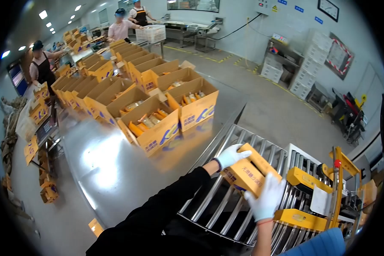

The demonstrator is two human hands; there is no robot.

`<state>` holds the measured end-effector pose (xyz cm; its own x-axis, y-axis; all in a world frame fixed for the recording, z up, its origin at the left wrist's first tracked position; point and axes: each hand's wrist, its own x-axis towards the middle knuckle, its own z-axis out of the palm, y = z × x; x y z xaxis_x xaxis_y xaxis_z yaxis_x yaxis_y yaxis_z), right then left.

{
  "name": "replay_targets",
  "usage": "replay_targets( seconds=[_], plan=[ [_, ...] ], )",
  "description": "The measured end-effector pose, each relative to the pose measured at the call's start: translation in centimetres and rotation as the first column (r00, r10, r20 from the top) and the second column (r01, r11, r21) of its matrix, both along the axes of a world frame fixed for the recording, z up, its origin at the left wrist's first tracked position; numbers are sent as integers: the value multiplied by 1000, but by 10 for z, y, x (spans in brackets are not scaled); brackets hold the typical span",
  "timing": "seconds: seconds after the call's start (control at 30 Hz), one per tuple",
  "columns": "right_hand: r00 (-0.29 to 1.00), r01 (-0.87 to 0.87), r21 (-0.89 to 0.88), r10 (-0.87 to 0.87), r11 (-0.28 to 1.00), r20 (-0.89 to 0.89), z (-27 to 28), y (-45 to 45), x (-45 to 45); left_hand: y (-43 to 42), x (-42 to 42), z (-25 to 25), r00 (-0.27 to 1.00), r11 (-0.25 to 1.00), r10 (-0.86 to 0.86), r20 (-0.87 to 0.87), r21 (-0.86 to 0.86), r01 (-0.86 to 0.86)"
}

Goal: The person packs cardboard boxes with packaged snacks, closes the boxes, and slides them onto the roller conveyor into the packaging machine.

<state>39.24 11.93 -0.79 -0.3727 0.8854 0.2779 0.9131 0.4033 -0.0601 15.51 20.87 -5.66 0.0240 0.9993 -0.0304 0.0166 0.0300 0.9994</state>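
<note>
A printed yellow-brown cardboard box [245, 176] rests on the metal roller conveyor [221, 207], its top flaps folded inward with a dark gap between them. White gloves cover both of my hands. My left hand [233, 156] grips the far left edge of the box, fingers bent over a flap. Against the near right side is my right hand [266, 197], slightly blurred, its fingers reaching up along the box. Between them the two hands hold the box. What lies inside it cannot be seen.
Rows of open boxes [158, 132] with wrapped orange items stand on the steel table [115, 170] to the left. A yellow-guarded machine [305, 218] adjoins the conveyor on the right. Several people [42, 64] work farther back, one near a white crate [151, 34].
</note>
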Motion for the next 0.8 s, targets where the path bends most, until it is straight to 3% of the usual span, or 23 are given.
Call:
replay_targets(
  seconds=[0.03, 0.07, 0.1, 0.17, 0.2, 0.23, 0.27, 0.3, 0.33, 0.37, 0.4, 0.43, 0.47, 0.5, 0.53, 0.57, 0.6, 0.63, 0.67, 0.7, 0.73, 0.77, 0.8],
  plan=[
    [997, -69, 8, 69, 998, 25, -30, -5, 12, 4, 3, -5, 994, 998, -62, 95, 9, 62],
    [998, -63, 48, 62, 997, 20, -42, 0, 22, 25, 17, -49, 988, 988, 154, 16, 10, -155],
    [998, -50, 53, 48, 997, 31, -37, 7, 22, 22, 32, -40, 896, 924, 382, -227, 111, -366],
    [996, 74, 66, -72, 995, -44, -23, 24, 20, -4, 75, -23, 973, 970, 190, -131, 175, -166],
    [995, -2, 46, 7, 999, -101, -19, 34, 24, -10, 105, -47, 989, 961, 129, -77, 256, -106],
    [994, -22, 113, 34, 993, -104, -31, 44, 32, -34, 118, -34, 977, 977, -163, 140, 163, 140],
    [1000, 8, 105, -8, 994, 1, -25, 49, 30, -50, 105, -31, 889, 880, -441, 122, -134, 455],
    [989, -27, 208, -5, 978, 151, -55, 69, 45, -63, 87, -24, 802, 810, -452, 390, -198, 553],
    [998, 36, 157, -28, 987, -50, -14, 43, 35, -68, 62, -14, 682, 714, -395, 615, -262, 650],
    [998, 45, 46, -43, 998, -44, -23, 52, 44, -68, 27, -30, 735, 803, -497, 461, -77, 591],
    [996, 59, 148, -49, 987, -71, -47, 57, 47, -90, -13, 9, 841, 901, -348, -414, 101, 422],
    [994, 89, 258, -68, 962, -87, -58, 61, 69, -109, -19, 64, 774, 975, -9, -633, 165, 147],
    [988, 132, 268, -105, 954, -112, -66, 59, 69, -97, -91, -17, 784, 847, 457, -420, 474, -240],
    [984, 155, 276, -123, 949, -129, -70, 59, 75, -122, -116, 44, 814, 852, 422, -399, 482, -206],
    [978, 197, 274, -171, 941, -116, -69, 57, 82, -149, -150, 68, 206, 768, 635, -745, 638, -60],
    [973, 226, 271, -206, 936, -103, -64, 56, 85, -173, -193, 64, -512, 721, 647, -565, 673, 167],
    [971, 236, 334, -213, 912, -105, -58, 55, 86, -172, -250, 38, -510, 913, 143, -848, 312, -263],
    [968, 250, 330, -227, 910, -109, -51, 46, 78, -167, -251, 43, -512, 917, 147, -846, 310, -249],
    [975, 138, 72, -123, 988, -185, -37, 39, 62, -150, -248, 47, -305, 951, 46, -951, 135, -278],
    [954, -21, -164, -29, 986, -298, -32, 40, 48, -143, -245, 49, -91, 960, -59, -994, -31, -279],
    [685, -226, -124, 67, 966, -726, -70, 34, 13, -136, -241, 37, -33, 991, 44, -998, 48, -128],
    [778, -340, -260, 115, 904, -617, -38, 9, -20, -124, -234, 20, 46, 990, 137, -989, 138, 22],
    [815, -499, -210, 373, 841, -442, -16, -4, -47, -112, -232, 13, 230, 990, 59, -971, 86, 109]
  ],
)
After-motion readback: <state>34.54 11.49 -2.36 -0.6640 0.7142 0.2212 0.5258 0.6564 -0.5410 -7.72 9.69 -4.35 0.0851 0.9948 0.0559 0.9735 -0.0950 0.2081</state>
